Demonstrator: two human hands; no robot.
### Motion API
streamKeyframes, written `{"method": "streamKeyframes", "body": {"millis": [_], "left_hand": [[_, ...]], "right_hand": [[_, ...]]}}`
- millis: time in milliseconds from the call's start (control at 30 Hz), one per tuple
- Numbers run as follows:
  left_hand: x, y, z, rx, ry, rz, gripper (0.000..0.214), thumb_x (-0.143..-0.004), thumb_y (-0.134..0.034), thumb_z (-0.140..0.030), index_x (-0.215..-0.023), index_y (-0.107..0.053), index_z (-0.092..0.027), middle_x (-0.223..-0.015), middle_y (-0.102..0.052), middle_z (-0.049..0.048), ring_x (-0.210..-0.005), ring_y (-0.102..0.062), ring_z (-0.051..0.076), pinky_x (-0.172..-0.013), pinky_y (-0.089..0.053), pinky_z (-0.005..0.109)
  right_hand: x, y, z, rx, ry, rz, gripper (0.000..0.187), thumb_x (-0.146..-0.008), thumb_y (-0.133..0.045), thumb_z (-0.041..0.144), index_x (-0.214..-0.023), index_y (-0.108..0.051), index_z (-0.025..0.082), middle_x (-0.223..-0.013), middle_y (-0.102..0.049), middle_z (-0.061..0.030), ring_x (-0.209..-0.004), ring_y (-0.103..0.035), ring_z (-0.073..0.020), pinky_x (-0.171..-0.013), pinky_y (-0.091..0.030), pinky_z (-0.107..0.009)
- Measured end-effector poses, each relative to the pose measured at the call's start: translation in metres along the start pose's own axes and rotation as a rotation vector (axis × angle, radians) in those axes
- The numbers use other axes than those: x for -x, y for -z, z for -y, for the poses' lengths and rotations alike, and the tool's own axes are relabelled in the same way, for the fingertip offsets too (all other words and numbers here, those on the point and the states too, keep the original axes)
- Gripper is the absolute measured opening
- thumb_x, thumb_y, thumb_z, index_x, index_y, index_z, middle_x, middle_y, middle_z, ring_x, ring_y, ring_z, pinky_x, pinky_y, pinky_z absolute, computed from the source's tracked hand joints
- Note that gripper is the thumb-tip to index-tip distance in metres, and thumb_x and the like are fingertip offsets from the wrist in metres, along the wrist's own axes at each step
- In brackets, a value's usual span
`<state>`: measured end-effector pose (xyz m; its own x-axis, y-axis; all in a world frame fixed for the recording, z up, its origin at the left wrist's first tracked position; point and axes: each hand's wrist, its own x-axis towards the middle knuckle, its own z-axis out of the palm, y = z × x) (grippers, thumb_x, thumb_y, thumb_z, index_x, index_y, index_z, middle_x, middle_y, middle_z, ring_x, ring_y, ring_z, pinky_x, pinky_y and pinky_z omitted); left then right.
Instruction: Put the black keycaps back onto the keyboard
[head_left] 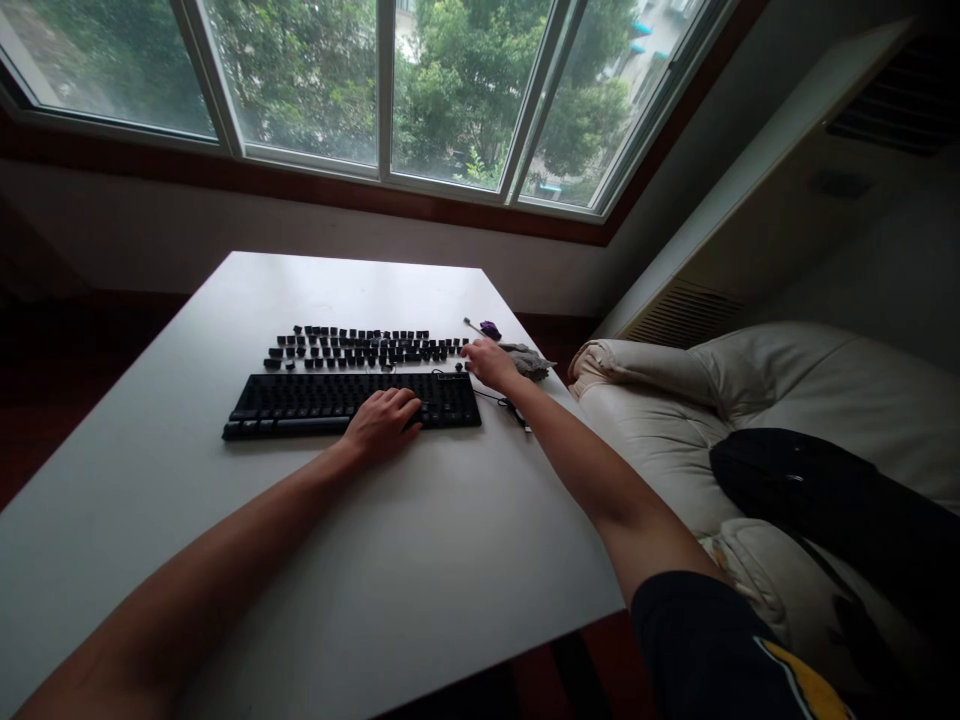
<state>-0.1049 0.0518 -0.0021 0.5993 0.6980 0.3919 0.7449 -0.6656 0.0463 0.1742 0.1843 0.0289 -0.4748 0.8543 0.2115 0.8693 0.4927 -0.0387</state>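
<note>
A black keyboard [300, 405] lies on the white table, its key area largely dark so single keys are hard to tell. My left hand [382, 425] rests on its right half, fingers lying over the keys and thumb apart near the front edge. Behind the keyboard, several loose black keycaps [330, 352] are set out in rough rows. My right hand [489, 363] is past the keyboard's back right corner, at the right end of these rows. Its thumb and fingers pinch at a small dark keycap [464, 350]; the fingertips partly hide it.
Right of my right hand lies a grey cloth [531, 362]. Behind it are a purple item [490, 328] and a thin brush-like stick [472, 325]. A black cable [514, 408] trails near the right edge of the white table [420, 560]. A cream sofa [652, 430] holds a black bag [810, 490].
</note>
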Motion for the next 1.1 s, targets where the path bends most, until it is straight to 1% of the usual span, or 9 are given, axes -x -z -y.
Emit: {"method": "streamKeyframes", "body": {"millis": [167, 400, 500, 567, 667, 733, 833, 967, 1100], "left_hand": [[0.0, 0.0, 0.001, 0.009, 0.005, 0.006, 0.029, -0.097, -0.056, -0.036, -0.12, -0.061, -0.019, -0.122, -0.062, 0.0111, -0.108, -0.058, 0.027, -0.09, -0.046, 0.041], [0.0, 0.0, 0.0, 0.027, 0.014, 0.002, 0.028, -0.096, -0.057, -0.034, -0.12, -0.062, -0.02, -0.122, -0.062, 0.0115, -0.108, -0.058, 0.027, -0.091, -0.047, 0.042], [0.0, 0.0, 0.001, 0.026, 0.01, 0.001, 0.028, -0.096, -0.057, -0.034, -0.12, -0.061, -0.021, -0.122, -0.062, 0.0115, -0.108, -0.059, 0.027, -0.09, -0.047, 0.042], [0.0, 0.0, 0.001, 0.026, 0.01, 0.001, 0.028, -0.096, -0.057, -0.034, -0.12, -0.061, -0.021, -0.121, -0.062, 0.0114, -0.108, -0.059, 0.027, -0.09, -0.047, 0.042], [0.0, 0.0, 0.001, 0.028, 0.011, 0.004, 0.028, -0.096, -0.057, -0.034, -0.12, -0.061, -0.022, -0.122, -0.062, 0.0113, -0.109, -0.059, 0.027, -0.09, -0.047, 0.042], [0.0, 0.0, 0.001, 0.027, 0.015, 0.005, 0.028, -0.096, -0.057, -0.034, -0.12, -0.061, -0.021, -0.122, -0.062, 0.0113, -0.109, -0.058, 0.027, -0.091, -0.047, 0.042], [-0.001, -0.001, 0.001, 0.021, 0.021, 0.006, 0.029, -0.096, -0.057, -0.035, -0.121, -0.061, -0.021, -0.123, -0.062, 0.0113, -0.109, -0.058, 0.027, -0.091, -0.047, 0.043], [-0.001, -0.001, 0.0, 0.017, 0.021, 0.011, 0.029, -0.096, -0.056, -0.035, -0.12, -0.061, -0.021, -0.122, -0.062, 0.0113, -0.109, -0.058, 0.028, -0.091, -0.046, 0.043], [-0.001, -0.003, 0.0, 0.018, 0.018, 0.004, 0.029, -0.097, -0.055, -0.036, -0.121, -0.062, -0.02, -0.123, -0.062, 0.0116, -0.109, -0.058, 0.028, -0.09, -0.046, 0.043]], "right_hand": [[-0.009, -0.012, -0.012, 0.065, 0.144, 0.028, 0.029, -0.089, -0.064, 0.014, -0.118, -0.068, 0.02, -0.118, -0.065, -0.0111, -0.116, -0.052, -0.0258, -0.1, -0.044, -0.036], [-0.014, -0.018, -0.021, 0.047, 0.27, 0.07, 0.026, -0.089, -0.067, 0.014, -0.115, -0.069, 0.019, -0.118, -0.066, -0.0112, -0.112, -0.053, -0.0252, -0.099, -0.043, -0.037], [-0.013, -0.019, -0.022, -0.034, 0.262, 0.046, 0.021, -0.091, -0.063, 0.014, -0.11, -0.07, 0.017, -0.115, -0.068, -0.0113, -0.111, -0.055, -0.0243, -0.098, -0.043, -0.036], [-0.01, -0.016, -0.02, -0.096, 0.199, -0.006, 0.02, -0.091, -0.061, 0.014, -0.109, -0.069, 0.016, -0.112, -0.07, -0.0114, -0.108, -0.057, -0.0234, -0.095, -0.043, -0.035], [-0.001, -0.008, -0.011, -0.173, 0.092, -0.076, 0.021, -0.088, -0.061, 0.013, -0.108, -0.067, 0.015, -0.104, -0.072, -0.0093, -0.094, -0.062, -0.0205, -0.086, -0.045, -0.03], [0.008, 0.0, -0.001, -0.201, 0.077, -0.07, 0.021, -0.086, -0.062, 0.014, -0.107, -0.066, 0.017, -0.098, -0.072, -0.0062, -0.084, -0.063, -0.0183, -0.079, -0.044, -0.027], [0.026, 0.014, 0.017, -0.16, 0.142, -0.002, 0.022, -0.085, -0.06, 0.015, -0.106, -0.065, 0.019, -0.094, -0.073, -0.0044, -0.08, -0.063, -0.0179, -0.074, -0.041, -0.026], [0.047, 0.029, 0.041, 0.038, 0.203, 0.111, 0.021, -0.085, -0.059, 0.016, -0.105, -0.065, 0.018, -0.094, -0.072, -0.0085, -0.084, -0.064, -0.0217, -0.069, -0.037, -0.028], [0.059, 0.034, 0.055, 0.153, 0.239, 0.21, 0.022, -0.084, -0.061, 0.015, -0.106, -0.066, 0.016, -0.096, -0.072, -0.0119, -0.09, -0.063, -0.0254, -0.068, -0.036, -0.029]]}}
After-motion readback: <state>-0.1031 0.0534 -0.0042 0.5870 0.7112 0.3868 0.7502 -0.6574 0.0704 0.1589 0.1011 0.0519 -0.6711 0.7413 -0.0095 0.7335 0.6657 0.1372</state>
